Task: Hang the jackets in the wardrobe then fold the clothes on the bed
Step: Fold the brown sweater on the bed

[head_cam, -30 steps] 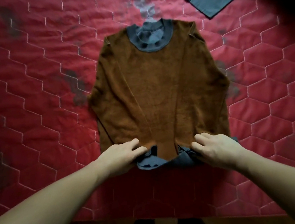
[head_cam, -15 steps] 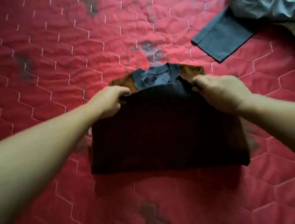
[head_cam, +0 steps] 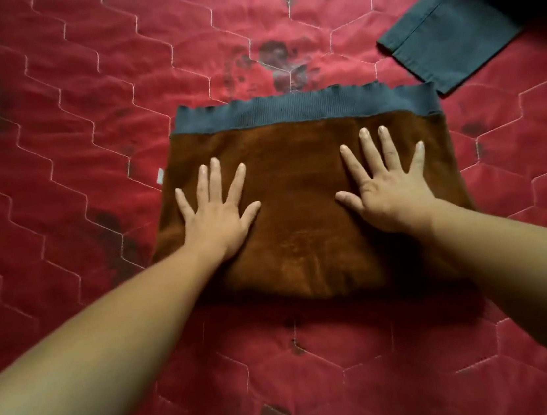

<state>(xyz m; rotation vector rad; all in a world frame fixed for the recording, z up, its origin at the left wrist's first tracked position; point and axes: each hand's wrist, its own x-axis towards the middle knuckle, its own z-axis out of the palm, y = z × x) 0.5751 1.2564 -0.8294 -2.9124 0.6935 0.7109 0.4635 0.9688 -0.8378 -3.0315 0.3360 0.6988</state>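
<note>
The brown sweater (head_cam: 307,210) lies folded in half in the middle of the bed (head_cam: 66,129), its grey hem band (head_cam: 304,108) toward the far edge. The left hand (head_cam: 218,214) and the right hand (head_cam: 390,189) press flat on it, fingers spread, holding nothing. The step looks like smoothing; next probably comes another fold or putting it aside. A small white tag (head_cam: 160,177) at the left side cannot be read. Grey trousers (head_cam: 444,38) wait near the far right corner.
</note>
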